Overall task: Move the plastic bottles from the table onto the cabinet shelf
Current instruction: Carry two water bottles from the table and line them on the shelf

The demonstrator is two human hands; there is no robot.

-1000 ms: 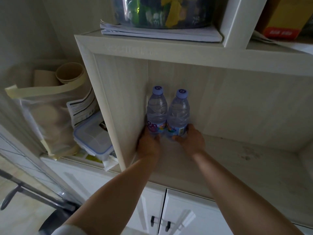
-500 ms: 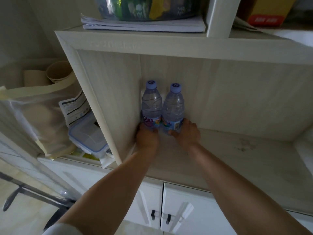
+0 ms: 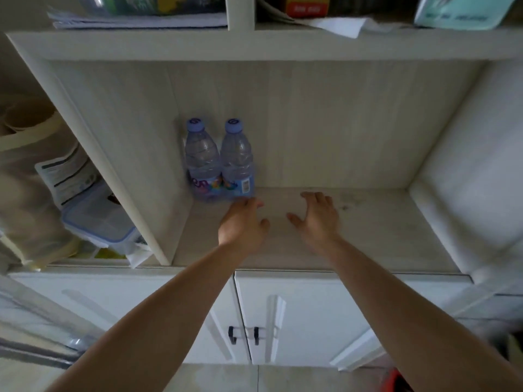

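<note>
Two bottles upright, touching, in shelf back-left corner; label print blurred, unreadable. Left hand and right hand have let go since earlier, fingers open, empty.

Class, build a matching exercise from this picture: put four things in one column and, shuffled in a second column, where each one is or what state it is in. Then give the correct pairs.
Column 1
1. two plastic bottles
2. left hand
3. right hand
4. lidded plastic container

Column 2
A. open, over bare shelf, away from the bottles
B. in the next compartment, left of the divider
C. upright side by side in the shelf's back left corner
D. open, fingertips just below the bottle bases

Pairs: 1-C, 2-D, 3-A, 4-B
</note>
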